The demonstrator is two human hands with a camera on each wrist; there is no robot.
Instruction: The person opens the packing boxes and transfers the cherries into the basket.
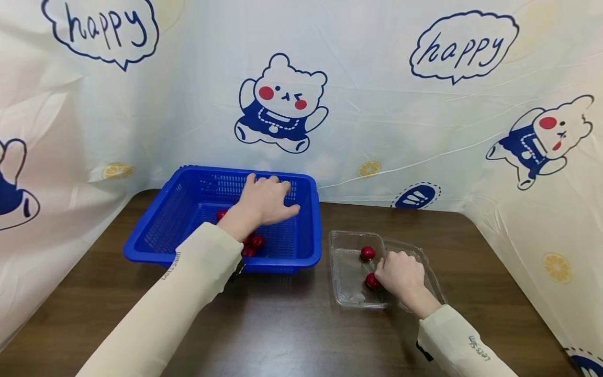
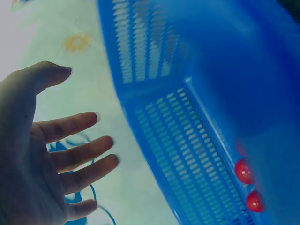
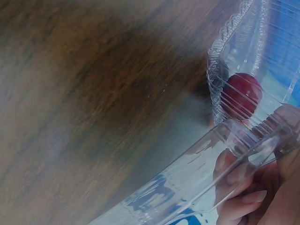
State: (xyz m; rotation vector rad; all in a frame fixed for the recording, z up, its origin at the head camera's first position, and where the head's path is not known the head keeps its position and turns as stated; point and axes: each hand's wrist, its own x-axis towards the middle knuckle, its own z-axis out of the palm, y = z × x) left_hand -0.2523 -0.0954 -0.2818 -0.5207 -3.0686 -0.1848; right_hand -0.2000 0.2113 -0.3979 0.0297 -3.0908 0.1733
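My left hand [image 1: 267, 201] is over the blue basket [image 1: 308, 256], its fingers spread and nothing in them. In the left wrist view the same hand [image 2: 61, 145] is beside the basket's slotted wall. Several red cherries [image 1: 257, 241] lie on the basket floor, partly hidden by the left forearm. At the right, a clear plastic box [image 1: 346, 285] contains two visible cherries. The curled fingers of my right hand [image 1: 402, 275] pinch the nearer cherry [image 1: 372, 281]; the farther cherry [image 1: 367, 253] lies apart from them. Clear plastic partly covers the right fingers [image 3: 251, 197] in the right wrist view.
The clear box's lid [image 1: 424, 256] spreads out to its right, partly under the right hand. Both containers stand on a dark wooden table [image 1: 282, 324]. A printed curtain [image 1: 367, 115] with bears hangs behind and at both sides.
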